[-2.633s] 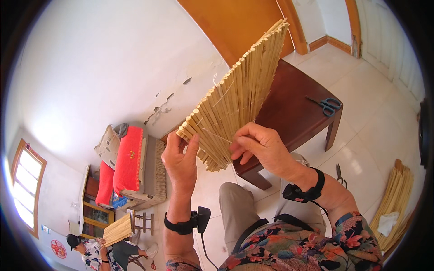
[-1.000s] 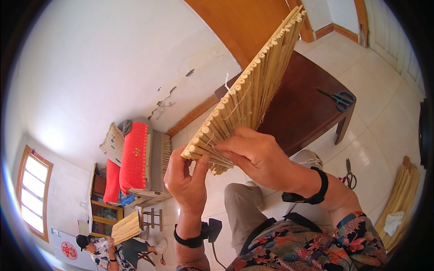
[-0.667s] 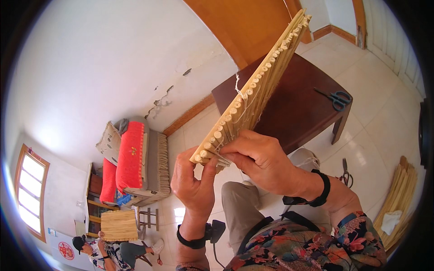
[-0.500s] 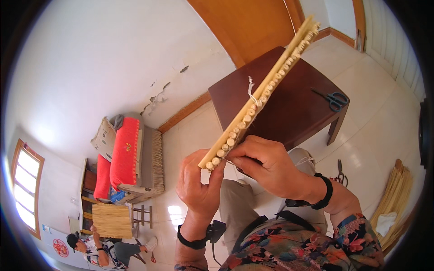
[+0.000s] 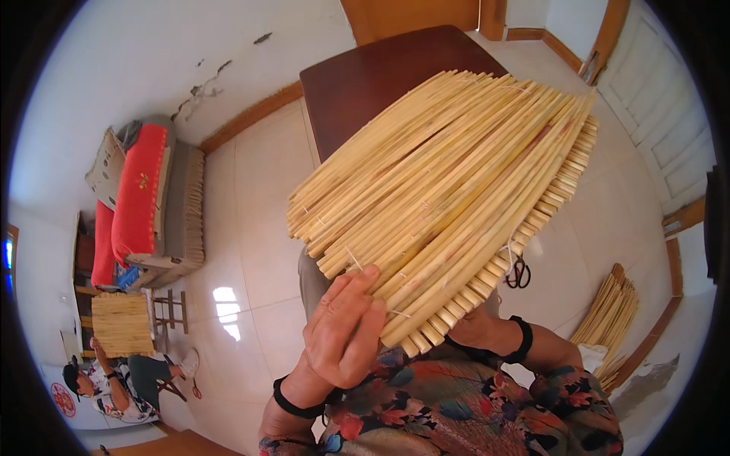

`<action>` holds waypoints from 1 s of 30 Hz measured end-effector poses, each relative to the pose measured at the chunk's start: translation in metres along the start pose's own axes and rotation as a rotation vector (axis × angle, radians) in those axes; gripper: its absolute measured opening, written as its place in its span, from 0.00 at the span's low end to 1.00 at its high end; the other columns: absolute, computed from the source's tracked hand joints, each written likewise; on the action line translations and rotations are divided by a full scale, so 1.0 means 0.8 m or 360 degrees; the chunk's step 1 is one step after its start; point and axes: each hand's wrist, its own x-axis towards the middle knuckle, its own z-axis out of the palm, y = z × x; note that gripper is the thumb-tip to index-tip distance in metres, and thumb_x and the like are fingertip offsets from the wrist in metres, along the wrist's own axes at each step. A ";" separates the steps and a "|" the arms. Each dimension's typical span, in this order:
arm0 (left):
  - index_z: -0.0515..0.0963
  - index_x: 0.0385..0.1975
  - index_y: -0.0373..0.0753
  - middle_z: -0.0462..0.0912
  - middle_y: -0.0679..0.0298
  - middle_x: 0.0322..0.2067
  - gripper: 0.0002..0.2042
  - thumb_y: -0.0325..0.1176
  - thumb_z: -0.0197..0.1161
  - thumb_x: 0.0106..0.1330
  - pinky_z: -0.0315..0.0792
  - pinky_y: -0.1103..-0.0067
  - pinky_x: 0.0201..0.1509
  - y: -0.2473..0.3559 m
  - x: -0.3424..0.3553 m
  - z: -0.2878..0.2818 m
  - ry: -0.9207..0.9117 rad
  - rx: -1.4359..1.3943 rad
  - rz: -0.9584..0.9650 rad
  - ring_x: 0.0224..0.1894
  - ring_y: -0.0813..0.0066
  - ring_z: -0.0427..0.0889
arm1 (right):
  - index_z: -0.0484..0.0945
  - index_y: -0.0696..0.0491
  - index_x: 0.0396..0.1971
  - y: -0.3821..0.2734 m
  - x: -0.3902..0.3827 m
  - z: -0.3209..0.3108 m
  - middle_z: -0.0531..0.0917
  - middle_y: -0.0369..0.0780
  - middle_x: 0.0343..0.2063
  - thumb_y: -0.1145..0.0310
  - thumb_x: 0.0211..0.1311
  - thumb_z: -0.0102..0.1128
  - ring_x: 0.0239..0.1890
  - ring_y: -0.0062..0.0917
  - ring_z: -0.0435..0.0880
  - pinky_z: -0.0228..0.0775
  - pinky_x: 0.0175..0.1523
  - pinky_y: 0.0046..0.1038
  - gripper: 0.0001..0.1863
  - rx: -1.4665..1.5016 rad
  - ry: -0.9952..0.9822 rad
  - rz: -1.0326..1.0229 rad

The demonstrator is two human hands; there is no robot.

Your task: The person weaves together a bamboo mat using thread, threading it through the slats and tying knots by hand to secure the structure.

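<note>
A mat of straw-coloured stalks (image 5: 426, 197), laid side by side and bound with thin white string, is held up tilted before me. Its right side shows a row of cut stalk ends. My left hand (image 5: 346, 327) grips the near left edge, fingers over the top face. My right hand (image 5: 475, 328) is beneath the near right edge, its fingers hidden by the mat. A short loose string end (image 5: 511, 247) hangs on the right side.
A dark red table (image 5: 365, 83) stands beyond the mat. Black-handled scissors (image 5: 519, 273) lie on the floor, partly covered. A bundle of stalks (image 5: 608, 311) with a white cloth lies at right. At far left, a person (image 5: 114, 387) sits holding another stalk mat (image 5: 122, 325) near a red-draped sofa (image 5: 141, 190).
The mat has turned from edge-on to showing its broad face, now covering the scissors on the table. My right hand has gone from the string at the near end to underneath. My view has shifted.
</note>
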 end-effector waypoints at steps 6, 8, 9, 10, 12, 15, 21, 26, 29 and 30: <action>0.71 0.28 0.27 0.72 0.51 0.31 0.06 0.18 0.58 0.49 0.71 0.58 0.46 0.009 -0.002 -0.010 -0.0114 -0.0181 -0.0030 0.41 0.48 0.77 | 0.66 0.55 0.52 0.059 -0.038 -0.001 0.68 0.41 0.53 0.69 0.56 0.53 0.56 0.33 0.64 0.50 0.61 0.33 0.22 -0.0260 -0.0164 -0.0018; 0.70 0.27 0.27 0.71 0.52 0.30 0.06 0.18 0.58 0.49 0.71 0.58 0.47 0.011 -0.004 -0.012 -0.0166 -0.0165 -0.0016 0.41 0.48 0.77 | 0.66 0.55 0.52 0.056 -0.039 -0.002 0.68 0.41 0.53 0.69 0.56 0.53 0.56 0.33 0.64 0.50 0.61 0.33 0.22 -0.0223 -0.0185 0.0036; 0.70 0.27 0.27 0.71 0.52 0.30 0.06 0.18 0.58 0.49 0.71 0.58 0.47 0.011 -0.003 -0.013 -0.0166 -0.0167 -0.0029 0.41 0.48 0.77 | 0.66 0.55 0.52 0.053 -0.038 -0.004 0.68 0.41 0.53 0.69 0.56 0.53 0.56 0.33 0.64 0.50 0.61 0.33 0.22 -0.0211 -0.0195 0.0061; 0.70 0.27 0.27 0.71 0.52 0.31 0.06 0.18 0.58 0.49 0.71 0.58 0.47 0.011 -0.002 -0.014 -0.0183 -0.0159 -0.0022 0.42 0.48 0.77 | 0.66 0.55 0.52 0.051 -0.037 -0.004 0.68 0.41 0.53 0.69 0.56 0.53 0.56 0.33 0.64 0.50 0.61 0.33 0.22 -0.0197 -0.0201 0.0085; 0.70 0.27 0.27 0.71 0.52 0.31 0.06 0.18 0.58 0.48 0.71 0.58 0.47 0.010 0.000 -0.015 -0.0199 -0.0149 -0.0022 0.42 0.48 0.77 | 0.66 0.55 0.52 0.045 -0.034 -0.004 0.67 0.41 0.53 0.69 0.56 0.53 0.56 0.33 0.64 0.50 0.61 0.33 0.22 -0.0174 -0.0220 0.0123; 0.70 0.27 0.28 0.71 0.52 0.31 0.07 0.17 0.59 0.48 0.71 0.58 0.47 0.011 0.003 -0.018 -0.0173 -0.0144 -0.0021 0.42 0.48 0.77 | 0.66 0.55 0.52 0.037 -0.030 -0.004 0.67 0.41 0.53 0.69 0.56 0.53 0.56 0.33 0.64 0.50 0.61 0.34 0.22 -0.0144 -0.0240 0.0162; 0.67 0.32 0.30 0.69 0.54 0.34 0.11 0.13 0.56 0.48 0.71 0.58 0.47 0.009 0.001 -0.021 -0.0289 -0.0126 -0.0066 0.42 0.51 0.77 | 0.66 0.55 0.52 0.029 -0.026 -0.003 0.67 0.41 0.53 0.68 0.56 0.53 0.56 0.33 0.64 0.50 0.61 0.34 0.22 -0.0091 -0.0276 0.0218; 0.72 0.26 0.28 0.72 0.53 0.31 0.07 0.18 0.60 0.47 0.70 0.58 0.47 0.007 0.005 -0.024 -0.0332 -0.0179 -0.0032 0.43 0.49 0.77 | 0.66 0.54 0.52 0.018 -0.025 -0.004 0.67 0.41 0.53 0.68 0.56 0.53 0.56 0.33 0.64 0.50 0.61 0.34 0.22 -0.0069 -0.0289 0.0250; 0.72 0.26 0.28 0.73 0.53 0.31 0.07 0.18 0.60 0.46 0.70 0.58 0.48 0.007 -0.003 -0.019 -0.0279 -0.0184 -0.0029 0.43 0.49 0.77 | 0.66 0.54 0.52 0.021 -0.027 -0.004 0.67 0.41 0.53 0.67 0.56 0.52 0.56 0.33 0.64 0.50 0.61 0.34 0.22 -0.0044 -0.0308 0.0274; 0.72 0.26 0.28 0.73 0.53 0.31 0.07 0.18 0.60 0.46 0.70 0.58 0.48 0.007 -0.006 -0.017 -0.0282 -0.0179 -0.0036 0.43 0.49 0.77 | 0.66 0.54 0.52 0.022 -0.028 -0.003 0.67 0.41 0.53 0.67 0.56 0.52 0.56 0.33 0.64 0.50 0.61 0.34 0.22 -0.0033 -0.0312 0.0278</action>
